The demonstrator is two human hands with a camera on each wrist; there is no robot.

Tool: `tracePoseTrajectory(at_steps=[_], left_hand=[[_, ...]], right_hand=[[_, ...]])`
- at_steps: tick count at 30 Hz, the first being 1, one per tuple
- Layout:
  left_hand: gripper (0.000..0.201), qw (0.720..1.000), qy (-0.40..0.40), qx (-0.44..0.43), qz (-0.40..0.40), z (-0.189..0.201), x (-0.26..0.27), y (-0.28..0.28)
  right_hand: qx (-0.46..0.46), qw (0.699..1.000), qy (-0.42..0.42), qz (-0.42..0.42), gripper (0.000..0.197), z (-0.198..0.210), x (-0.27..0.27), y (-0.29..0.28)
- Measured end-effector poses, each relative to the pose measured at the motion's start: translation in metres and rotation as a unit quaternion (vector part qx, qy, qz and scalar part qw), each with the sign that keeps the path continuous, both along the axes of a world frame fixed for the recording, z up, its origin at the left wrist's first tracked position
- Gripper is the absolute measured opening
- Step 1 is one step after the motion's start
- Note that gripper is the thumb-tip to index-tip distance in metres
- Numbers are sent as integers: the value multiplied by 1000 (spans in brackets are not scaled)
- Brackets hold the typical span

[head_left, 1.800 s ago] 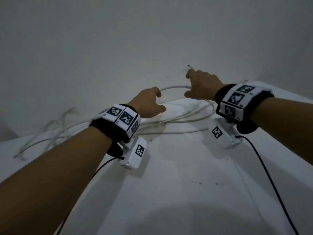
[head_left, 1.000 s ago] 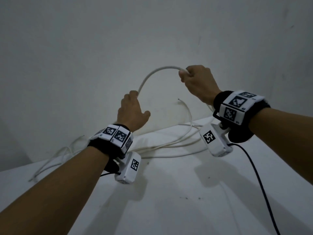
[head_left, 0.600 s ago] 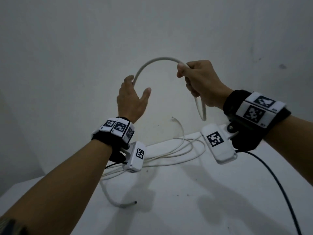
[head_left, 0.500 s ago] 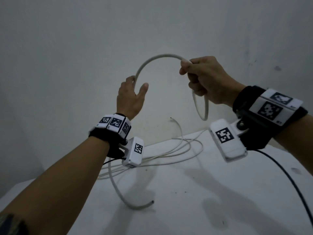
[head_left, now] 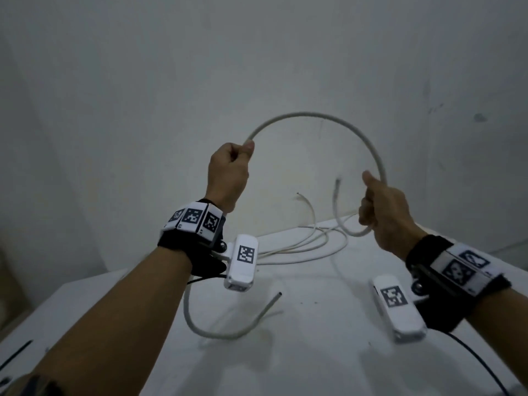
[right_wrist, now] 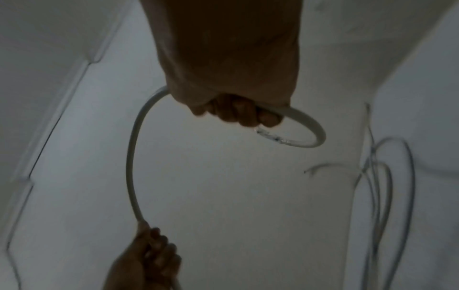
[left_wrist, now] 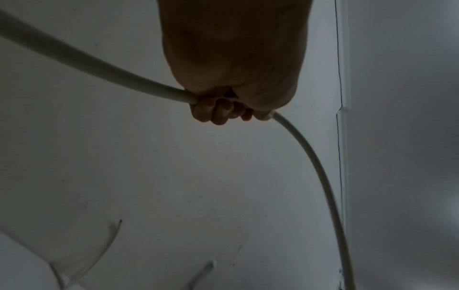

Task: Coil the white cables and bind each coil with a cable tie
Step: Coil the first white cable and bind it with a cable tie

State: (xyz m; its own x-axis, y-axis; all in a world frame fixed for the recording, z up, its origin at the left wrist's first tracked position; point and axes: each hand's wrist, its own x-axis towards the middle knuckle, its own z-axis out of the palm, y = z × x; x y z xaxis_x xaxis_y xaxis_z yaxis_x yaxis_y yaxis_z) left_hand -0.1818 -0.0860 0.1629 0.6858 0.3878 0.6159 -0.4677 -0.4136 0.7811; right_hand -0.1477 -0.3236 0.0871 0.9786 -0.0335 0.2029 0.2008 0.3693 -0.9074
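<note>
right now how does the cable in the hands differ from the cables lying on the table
The held cable is lifted off the table and bent into one arc between the left hand and right hand; the loose cables lie flat in a tangle, untouched. The held cable looks thicker. Both are white, with no tie on either.

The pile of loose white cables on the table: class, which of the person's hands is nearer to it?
Right. The right hand hangs just above the cable pile's right end; the left hand is raised higher, above its left end.
</note>
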Motion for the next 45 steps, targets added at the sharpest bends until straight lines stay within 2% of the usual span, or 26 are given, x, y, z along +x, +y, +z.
tracePoseTrajectory(at_steps=[3, 6, 12, 16, 19, 21, 22, 24, 25, 26, 27, 28, 29, 31, 32, 34, 36, 38, 41, 43, 45], left_hand=[[29, 996, 9, -65, -60, -4, -13, -13], [32, 984, 9, -152, -89, -4, -25, -16], [30, 987, 10, -160, 3, -10, -41, 0], [27, 965, 12, -229, -131, -5, -57, 8], [22, 962, 6, -247, -117, -8, -63, 15], [20, 965, 9, -251, -76, -13, -65, 24], [21, 968, 12, -245, -58, -14, -67, 29], [22, 972, 25, -231, -39, -17, -69, 40], [22, 973, 32, -226, -38, -19, -70, 44], [22, 974, 39, -221, -41, -21, -71, 47], [22, 975, 47, -214, -43, -22, -72, 49], [21, 976, 56, -204, -45, -22, -73, 50], [21, 978, 66, -191, -48, -23, -74, 50], [21, 981, 85, -165, -53, -23, -76, 50], [21, 982, 93, -155, -57, -22, -77, 48], [22, 983, 103, -138, -63, -22, -79, 46], [22, 983, 110, -125, -74, -22, -82, 45], [22, 982, 118, -122, -86, -21, -84, 46], [20, 978, 132, -130, -92, -20, -87, 50], [18, 976, 141, -137, -95, -20, -88, 52], [17, 974, 146, -142, -101, -21, -88, 53]], right_hand=[[169, 981, 45, 79, 53, 16, -9, 20], [258, 950, 41, 174, 59, 36, -19, 41], [343, 896, 16, 281, 69, 52, -37, 74], [353, 896, 41, 267, 67, 42, -41, 103], [305, 911, 94, 262, 59, 23, -39, 121], [184, 947, 104, 241, 38, 16, -37, 121], [107, 967, 95, 209, 29, 16, -35, 118], [-12, 996, 19, 91, 43, 17, -30, 110], [-59, 997, -50, 7, 49, 20, -30, 106], [-104, 982, -138, -81, 50, 23, -31, 102], [-158, 947, -235, -152, 47, 28, -34, 99], [-216, 903, -324, -181, 41, 32, -36, 98], [-276, 863, -390, -163, 33, 36, -38, 101], [-415, 775, -466, -99, 24, 37, -43, 112], [-464, 728, -495, -101, 27, 34, -41, 120], [-507, 650, -547, -145, 34, 28, -37, 133], [-522, 596, -577, -201, 37, 27, -35, 143], [-516, 559, -599, -250, 31, 28, -35, 149], [-485, 552, -605, -307, 21, 31, -38, 150], [-487, 549, -600, -318, 25, 33, -39, 151], [-497, 534, -604, -319, 30, 32, -37, 153]])
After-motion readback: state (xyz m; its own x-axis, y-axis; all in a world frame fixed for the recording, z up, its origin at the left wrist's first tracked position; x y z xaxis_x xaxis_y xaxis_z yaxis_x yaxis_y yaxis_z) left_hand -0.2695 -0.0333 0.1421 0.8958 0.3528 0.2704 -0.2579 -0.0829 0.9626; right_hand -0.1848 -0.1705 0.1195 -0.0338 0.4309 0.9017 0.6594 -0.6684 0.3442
